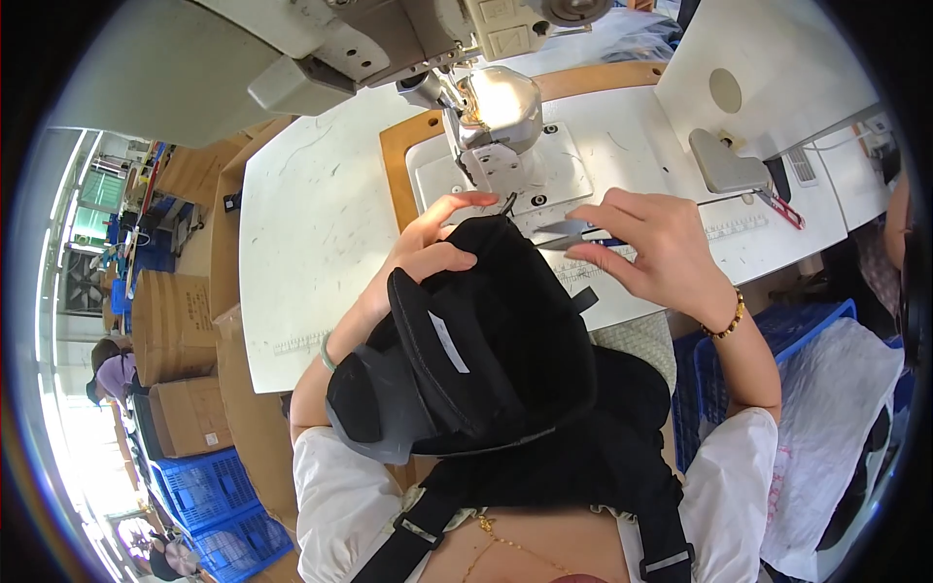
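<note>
Left hand (428, 248) clamps the top of the black bag (486, 340), near the sewing machine (486, 107); right hand (651, 243) pinches thread snips (564, 231) at the bag's far edge, blades risk nicking fabric or left fingertips

A black fabric bag (496, 340) fills the centre of the frame, bulky and soft, propped upright with its top edge toward the upper middle. A white label shows on its left panel, and a grey lining fold sags at its lower left. Small metal thread snips (567, 231) lie level just right of its top, blades pointing left.
</note>
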Tool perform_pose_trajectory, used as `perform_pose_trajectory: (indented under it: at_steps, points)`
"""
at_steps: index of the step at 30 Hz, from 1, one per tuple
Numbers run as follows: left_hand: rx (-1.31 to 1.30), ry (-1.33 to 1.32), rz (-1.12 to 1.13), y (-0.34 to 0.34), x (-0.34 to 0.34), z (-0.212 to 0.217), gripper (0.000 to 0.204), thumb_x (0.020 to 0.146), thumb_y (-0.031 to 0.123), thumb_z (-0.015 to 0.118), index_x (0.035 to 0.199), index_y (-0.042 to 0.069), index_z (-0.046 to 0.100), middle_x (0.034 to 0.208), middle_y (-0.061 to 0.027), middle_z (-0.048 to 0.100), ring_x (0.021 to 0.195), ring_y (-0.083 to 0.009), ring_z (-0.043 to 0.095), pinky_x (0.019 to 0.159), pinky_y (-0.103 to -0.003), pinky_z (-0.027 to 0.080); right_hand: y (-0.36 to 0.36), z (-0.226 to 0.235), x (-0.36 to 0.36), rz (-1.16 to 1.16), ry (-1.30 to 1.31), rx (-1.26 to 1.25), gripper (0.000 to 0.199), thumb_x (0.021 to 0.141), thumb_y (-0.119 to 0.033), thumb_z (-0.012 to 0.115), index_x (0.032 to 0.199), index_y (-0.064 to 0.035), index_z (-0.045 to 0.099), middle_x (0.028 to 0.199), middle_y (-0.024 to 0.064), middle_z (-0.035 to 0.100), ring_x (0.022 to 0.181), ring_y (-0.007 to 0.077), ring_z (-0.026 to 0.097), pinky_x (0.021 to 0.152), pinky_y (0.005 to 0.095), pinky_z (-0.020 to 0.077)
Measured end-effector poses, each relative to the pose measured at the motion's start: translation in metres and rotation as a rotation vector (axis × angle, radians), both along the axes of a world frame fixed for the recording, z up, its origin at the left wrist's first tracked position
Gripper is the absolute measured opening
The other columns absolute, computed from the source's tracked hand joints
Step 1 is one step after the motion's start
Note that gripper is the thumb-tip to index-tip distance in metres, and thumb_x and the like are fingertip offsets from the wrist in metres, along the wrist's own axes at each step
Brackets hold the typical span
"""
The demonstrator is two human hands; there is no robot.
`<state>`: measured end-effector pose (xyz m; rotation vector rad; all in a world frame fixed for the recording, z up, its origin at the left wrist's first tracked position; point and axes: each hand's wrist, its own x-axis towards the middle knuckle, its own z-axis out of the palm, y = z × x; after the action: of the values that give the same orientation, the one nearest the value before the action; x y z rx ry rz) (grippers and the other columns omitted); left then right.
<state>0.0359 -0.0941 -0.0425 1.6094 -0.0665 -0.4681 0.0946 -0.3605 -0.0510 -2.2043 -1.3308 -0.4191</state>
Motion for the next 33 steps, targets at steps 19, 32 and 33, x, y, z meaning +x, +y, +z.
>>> perform_pose_trajectory:
  at_steps: [19, 32, 33]
  points:
    - [-0.005, -0.048, 0.003, -0.004, 0.002, -0.005, 0.06, 0.071, 0.0, 0.047, 0.13, 0.004, 0.041, 0.106, -0.0065, 0.059, 0.093, -0.0098, 0.055, 0.083, -0.022, 0.042, 0.011, 0.009, 0.002, 0.097, -0.126, -0.141, 0.021, 0.074, -0.027, 0.069, 0.076, -0.0098, 0.057, 0.068, 0.0009, 0.052, 0.061, 0.0182, 0.058, 0.055, 0.0329, 0.0442]
    - [-0.013, 0.012, 0.04, -0.005, 0.0, -0.005, 0.058, 0.071, -0.004, 0.048, 0.128, 0.005, 0.043, 0.101, -0.0054, 0.06, 0.088, -0.0085, 0.055, 0.079, -0.021, 0.044, 0.01, 0.011, 0.012, 0.129, -0.056, -0.19, 0.02, 0.075, -0.026, 0.069, 0.074, -0.0088, 0.059, 0.067, 0.0029, 0.051, 0.06, 0.0228, 0.058, 0.053, 0.035, 0.0433]
    - [-0.02, 0.016, 0.049, -0.005, 0.001, -0.006, 0.058, 0.071, -0.004, 0.048, 0.128, 0.005, 0.043, 0.1, -0.0052, 0.06, 0.087, -0.0082, 0.055, 0.078, -0.021, 0.044, 0.009, 0.011, 0.011, 0.125, -0.042, -0.174, 0.02, 0.076, -0.026, 0.069, 0.075, -0.0089, 0.059, 0.068, 0.003, 0.051, 0.06, 0.0229, 0.058, 0.053, 0.0353, 0.0432]
